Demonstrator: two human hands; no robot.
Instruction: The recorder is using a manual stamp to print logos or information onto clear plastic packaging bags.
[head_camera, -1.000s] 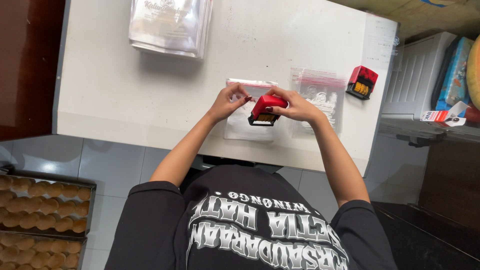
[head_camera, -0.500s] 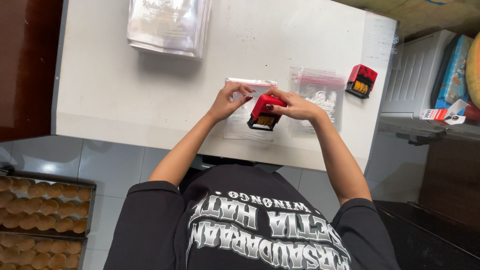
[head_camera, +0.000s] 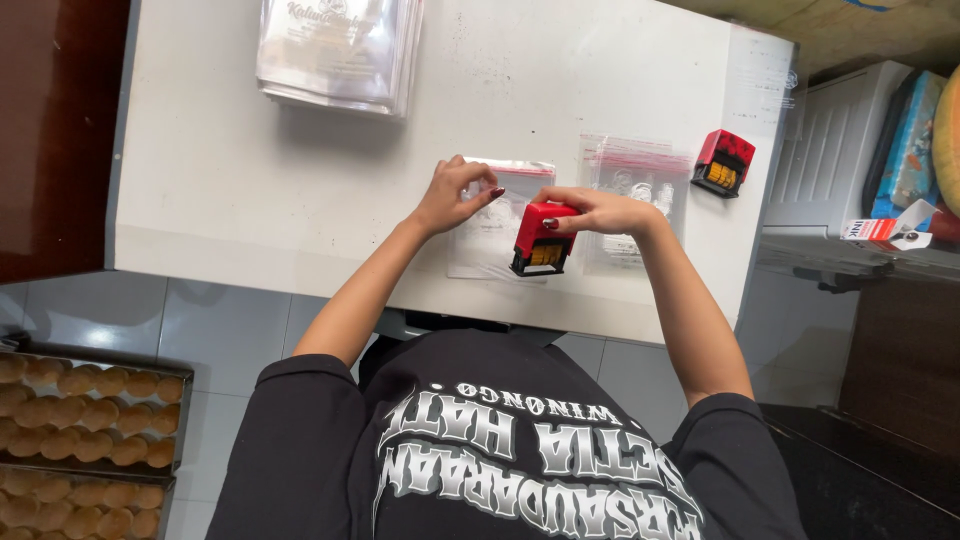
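Observation:
My right hand (head_camera: 603, 212) grips a red self-inking stamp (head_camera: 540, 240) and holds it over the near right corner of a clear plastic zip bag (head_camera: 490, 222) lying flat on the white table (head_camera: 250, 200). My left hand (head_camera: 453, 196) rests with its fingertips on the bag's far left part and pins it down. A pile of similar clear bags with a red strip (head_camera: 640, 170) lies just right of my right hand. A second red stamp (head_camera: 723, 162) stands on the table beyond that pile.
A thick stack of clear printed bags (head_camera: 338, 48) sits at the table's far left. Trays of round golden biscuits (head_camera: 80, 440) stand on the floor at lower left. A white ribbed crate (head_camera: 835, 150) and a small carton (head_camera: 885, 231) are to the right.
My right hand has brought the red stamp slightly nearer to me, over the bag's near edge. My left hand stays on the bag.

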